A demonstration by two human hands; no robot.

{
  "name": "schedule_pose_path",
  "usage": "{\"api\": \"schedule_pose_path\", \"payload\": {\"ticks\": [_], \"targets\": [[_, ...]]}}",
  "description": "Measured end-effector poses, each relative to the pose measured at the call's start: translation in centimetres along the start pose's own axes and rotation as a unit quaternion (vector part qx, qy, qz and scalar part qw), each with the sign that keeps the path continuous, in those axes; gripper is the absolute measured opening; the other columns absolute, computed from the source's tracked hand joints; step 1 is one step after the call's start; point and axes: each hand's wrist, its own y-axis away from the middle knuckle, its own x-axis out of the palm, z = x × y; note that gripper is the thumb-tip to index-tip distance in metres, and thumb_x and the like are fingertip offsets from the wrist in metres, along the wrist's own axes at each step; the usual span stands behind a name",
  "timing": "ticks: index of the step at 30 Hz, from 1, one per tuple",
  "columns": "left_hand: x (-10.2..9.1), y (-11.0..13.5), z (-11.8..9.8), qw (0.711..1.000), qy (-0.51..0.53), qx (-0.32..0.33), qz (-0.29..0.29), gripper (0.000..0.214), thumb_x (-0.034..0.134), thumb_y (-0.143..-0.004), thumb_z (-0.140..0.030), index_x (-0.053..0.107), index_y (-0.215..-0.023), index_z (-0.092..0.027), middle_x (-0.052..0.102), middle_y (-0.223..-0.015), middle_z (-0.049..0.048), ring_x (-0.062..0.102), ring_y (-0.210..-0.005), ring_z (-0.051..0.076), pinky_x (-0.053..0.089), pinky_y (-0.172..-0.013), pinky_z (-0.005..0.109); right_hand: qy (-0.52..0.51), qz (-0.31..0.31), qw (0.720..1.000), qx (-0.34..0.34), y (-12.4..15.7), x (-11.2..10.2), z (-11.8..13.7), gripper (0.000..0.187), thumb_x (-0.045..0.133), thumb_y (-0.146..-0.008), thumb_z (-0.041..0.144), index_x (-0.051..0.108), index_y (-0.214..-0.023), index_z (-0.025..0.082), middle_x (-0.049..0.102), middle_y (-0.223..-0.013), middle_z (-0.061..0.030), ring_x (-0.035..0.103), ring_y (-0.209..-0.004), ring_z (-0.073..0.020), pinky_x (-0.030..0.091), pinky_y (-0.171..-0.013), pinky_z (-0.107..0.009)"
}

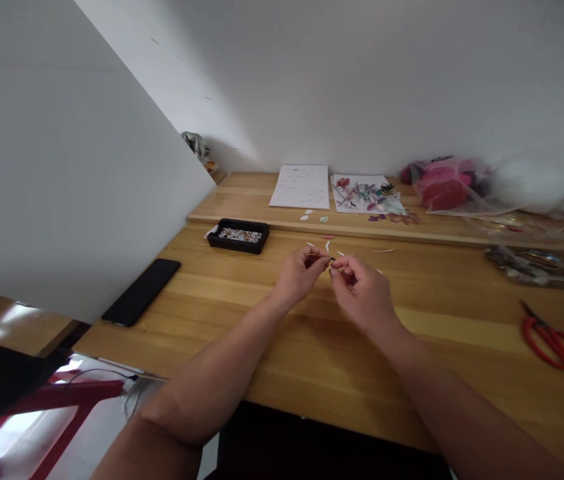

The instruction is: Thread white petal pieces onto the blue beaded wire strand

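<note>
Above the middle of the wooden table [242, 293], my left hand [300, 275] and my right hand [363, 293] meet fingertip to fingertip. Both are closed in a pinch on one small dark piece [333, 259], too small to name. Just beyond the fingers lie thin white slips [327, 247] and a small pinkish-red leaf-shaped piece [329, 237]. A thin pale stick [383, 251] rests to the right of them. My palms hide part of what is between the fingers.
Left of my hands are a black tray [239, 248] of beads and a black phone [142, 292]. Red-handled scissors [559, 343] lie at right, near a plastic bag [532, 267]. A raised shelf holds white sheets [301, 187], colourful petal-like pieces [369, 195] and a bagged pink item [445, 187].
</note>
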Motion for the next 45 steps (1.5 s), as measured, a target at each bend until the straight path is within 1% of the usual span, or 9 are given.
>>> {"api": "schedule_pose_path", "payload": {"ticks": [5,13,16,23,26,31,35,41,45], "targets": [[-0.3,0.1,-0.2,0.996,-0.067,0.044,0.028,0.002,0.065,-0.087,-0.017,0.065,-0.087,-0.015,0.069,-0.082,0.0024,0.062,-0.075,0.011,0.046,-0.073,0.024,0.024,-0.004,1.0,-0.009,-0.1,-0.1,-0.8,0.007,0.058,-0.088,0.025,0.065,-0.091,0.024,0.053,-0.059,0.0033,0.048,-0.052,-0.0143,0.036,-0.058,-0.03],[-0.5,0.5,-0.7,0.978,-0.177,0.07,0.089,0.006,0.063,-0.086,-0.016,0.061,-0.08,-0.017,0.065,-0.075,0.0009,0.055,-0.067,0.011,0.041,-0.066,0.025,0.004,0.047,0.999,0.002,-1.1,-1.6,-1.2,0.008,0.061,-0.088,0.029,0.067,-0.088,0.024,0.06,-0.063,0.0009,0.05,-0.055,-0.0145,0.037,-0.058,-0.031],[-0.7,0.4,-0.3,0.979,-0.154,0.052,0.126,0.006,0.062,-0.086,-0.019,0.059,-0.081,-0.017,0.062,-0.071,-0.0003,0.051,-0.064,0.011,0.039,-0.064,0.025,-0.03,0.098,0.995,0.021,-1.8,-2.3,-1.3,0.01,0.062,-0.087,0.03,0.068,-0.084,0.023,0.061,-0.063,0.0007,0.05,-0.056,-0.0141,0.037,-0.058,-0.031],[-1.0,0.5,-0.2,0.98,0.027,-0.055,0.19,0.018,0.068,-0.085,-0.03,0.058,-0.086,-0.016,0.061,-0.071,-0.0003,0.056,-0.065,0.009,0.045,-0.067,0.025,-0.149,0.165,0.971,0.09,-3.2,-3.0,-2.3,0.021,0.07,-0.084,0.041,0.068,-0.078,0.021,0.055,-0.062,0.0021,0.041,-0.056,-0.0118,0.031,-0.053,-0.029],[-1.0,0.5,-0.3,0.972,0.09,-0.096,0.194,0.025,0.075,-0.08,-0.033,0.058,-0.085,-0.015,0.062,-0.072,-0.0003,0.056,-0.064,0.008,0.045,-0.067,0.024,-0.269,0.174,0.934,0.159,-2.9,-2.2,-2.9,0.027,0.076,-0.078,0.046,0.065,-0.078,0.021,0.053,-0.063,0.0033,0.039,-0.053,-0.0099,0.029,-0.05,-0.027],[-0.7,0.7,-0.4,0.959,0.17,-0.157,0.165,0.034,0.084,-0.074,-0.036,0.059,-0.084,-0.015,0.063,-0.073,-0.0015,0.058,-0.064,0.008,0.045,-0.067,0.024,-0.485,0.168,0.804,0.301,-1.8,-0.7,-2.9,0.032,0.086,-0.066,0.04,0.063,-0.077,0.021,0.049,-0.061,0.0066,0.028,-0.048,-0.0058,0.027,-0.046,-0.023],[-0.4,0.9,-0.4,0.949,0.225,-0.16,0.153,0.037,0.087,-0.072,-0.037,0.06,-0.084,-0.014,0.065,-0.075,-0.0006,0.06,-0.065,0.008,0.047,-0.069,0.025,-0.569,0.176,0.721,0.354,-1.6,-0.1,-2.7,0.026,0.085,-0.065,0.03,0.066,-0.077,0.019,0.046,-0.057,0.0068,0.026,-0.048,-0.0051,0.026,-0.044,-0.02],[0.3,1.2,0.2,0.956,0.247,-0.131,0.092,0.032,0.083,-0.077,-0.035,0.06,-0.086,-0.015,0.064,-0.075,-0.0003,0.059,-0.068,0.008,0.048,-0.072,0.025,-0.616,0.14,0.673,0.384,-1.2,0.5,-2.1,0.016,0.077,-0.065,0.014,0.066,-0.075,0.017,0.047,-0.055,0.0065,0.029,-0.047,-0.0049,0.028,-0.042,-0.019],[0.6,0.9,0.7,0.977,0.203,-0.052,0.047,0.033,0.079,-0.08,-0.04,0.058,-0.086,-0.015,0.061,-0.075,-0.0017,0.055,-0.068,0.007,0.047,-0.072,0.025,-0.622,0.122,0.654,0.413,-0.8,0.9,-1.4,0.015,0.078,-0.069,0.016,0.063,-0.073,0.017,0.051,-0.055,0.0057,0.032,-0.046,-0.0049,0.031,-0.043,-0.019]]}}
